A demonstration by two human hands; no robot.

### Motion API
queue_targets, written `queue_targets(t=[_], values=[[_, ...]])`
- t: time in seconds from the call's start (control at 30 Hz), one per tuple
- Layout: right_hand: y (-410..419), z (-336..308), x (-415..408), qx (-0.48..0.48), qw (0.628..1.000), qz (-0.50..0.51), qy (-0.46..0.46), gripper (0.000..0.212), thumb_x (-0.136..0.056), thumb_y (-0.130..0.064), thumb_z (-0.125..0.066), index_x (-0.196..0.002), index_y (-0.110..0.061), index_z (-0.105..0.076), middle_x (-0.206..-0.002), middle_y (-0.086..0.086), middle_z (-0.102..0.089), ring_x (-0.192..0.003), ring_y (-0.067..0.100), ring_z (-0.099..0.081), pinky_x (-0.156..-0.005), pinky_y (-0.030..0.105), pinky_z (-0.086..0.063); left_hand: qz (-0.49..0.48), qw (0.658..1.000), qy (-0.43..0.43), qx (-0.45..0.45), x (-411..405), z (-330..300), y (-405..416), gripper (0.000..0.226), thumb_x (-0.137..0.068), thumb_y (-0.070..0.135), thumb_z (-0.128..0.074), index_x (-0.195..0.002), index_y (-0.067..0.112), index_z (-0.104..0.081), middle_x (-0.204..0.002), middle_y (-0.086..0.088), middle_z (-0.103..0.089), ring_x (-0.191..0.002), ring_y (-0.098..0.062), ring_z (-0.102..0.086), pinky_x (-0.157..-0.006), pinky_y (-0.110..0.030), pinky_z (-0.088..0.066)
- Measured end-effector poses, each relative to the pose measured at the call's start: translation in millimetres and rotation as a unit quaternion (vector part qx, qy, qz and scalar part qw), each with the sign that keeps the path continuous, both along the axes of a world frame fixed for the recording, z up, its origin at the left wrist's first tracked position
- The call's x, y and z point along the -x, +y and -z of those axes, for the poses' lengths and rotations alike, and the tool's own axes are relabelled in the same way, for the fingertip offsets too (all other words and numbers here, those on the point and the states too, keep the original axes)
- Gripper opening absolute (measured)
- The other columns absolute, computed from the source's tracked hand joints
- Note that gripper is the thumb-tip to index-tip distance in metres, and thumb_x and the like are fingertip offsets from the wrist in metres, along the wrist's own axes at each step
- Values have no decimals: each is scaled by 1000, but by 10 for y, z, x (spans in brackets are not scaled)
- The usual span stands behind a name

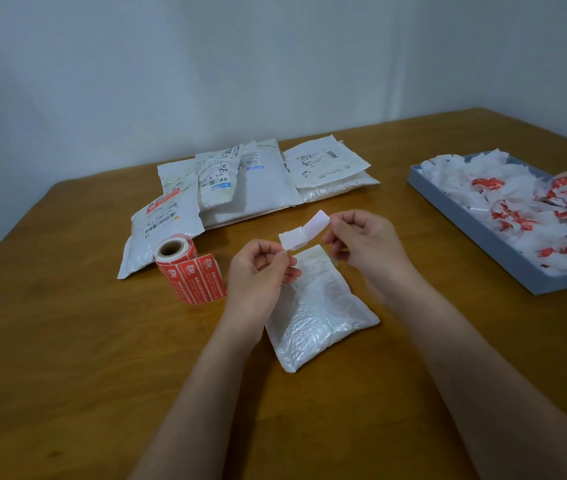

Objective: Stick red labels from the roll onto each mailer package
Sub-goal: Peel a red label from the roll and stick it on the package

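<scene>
A small white bubble mailer (320, 313) lies on the wooden table (67, 341) just beneath my hands. My left hand (258, 271) and my right hand (365, 240) each pinch one end of a white paper strip (304, 232) held above the mailer; only its pale side shows, so I cannot tell label from backing. The roll of red labels (185, 263) lies on its side left of my left hand, with a printed tail trailing toward me.
A pile of white mailers (258, 178) with shipping labels sits at the back, one (161, 233) bearing a red label behind the roll. At the right, a grey tray (476, 230) holds several crumpled white and red scraps. A wall stands behind.
</scene>
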State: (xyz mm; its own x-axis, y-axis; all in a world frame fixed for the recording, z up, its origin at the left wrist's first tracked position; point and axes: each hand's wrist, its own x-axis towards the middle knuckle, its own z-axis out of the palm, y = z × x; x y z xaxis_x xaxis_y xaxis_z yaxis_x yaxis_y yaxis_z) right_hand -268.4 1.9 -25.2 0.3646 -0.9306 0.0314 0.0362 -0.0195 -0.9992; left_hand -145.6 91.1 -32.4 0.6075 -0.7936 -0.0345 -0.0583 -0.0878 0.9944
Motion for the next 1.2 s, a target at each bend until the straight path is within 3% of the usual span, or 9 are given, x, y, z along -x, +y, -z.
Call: queue_targets(t=[0.23,0.53,0.93,1.2], values=[[-39,-27,46,-19,999,34,3,14,-98,-16,-53,-91,-13,-65,-63,-6,-61,-53,5,-49,-55,15,-46,-2,1000,-3,-5,11,15,-14,7,-94,8,-57,-99,10,-63,-84,-3,-71,-75,-14,-71,-69,-21,-57],[-115,-24,99,-40,996,70,25,15,-98,-21,-53,-93,-16,-66,-66,-5,-58,-59,8,-49,-67,24,-49,-5,1000,-11,-8,11,16,-15,8,-94,11,-59,-100,12,-64,-86,-2,-71,-77,-14,-71,-70,-22,-56],[-230,-71,220,-108,990,94,-11,13,-97,-21,-55,-95,-16,-66,-73,-2,-57,-63,9,-47,-67,24,-47,3,999,-45,-18,38,-60,-107,9,-95,11,-58,-101,12,-64,-89,-3,-71,-76,-13,-70,-64,-17,-54],[-342,-106,327,-136,969,205,-36,11,-98,-23,-54,-92,-20,-63,-78,-2,-57,-67,10,-48,-65,22,-47,15,997,-67,-28,76,-112,-235,8,-95,8,-57,-96,13,-63,-85,-3,-69,-71,-11,-68,-57,-12,-50]])
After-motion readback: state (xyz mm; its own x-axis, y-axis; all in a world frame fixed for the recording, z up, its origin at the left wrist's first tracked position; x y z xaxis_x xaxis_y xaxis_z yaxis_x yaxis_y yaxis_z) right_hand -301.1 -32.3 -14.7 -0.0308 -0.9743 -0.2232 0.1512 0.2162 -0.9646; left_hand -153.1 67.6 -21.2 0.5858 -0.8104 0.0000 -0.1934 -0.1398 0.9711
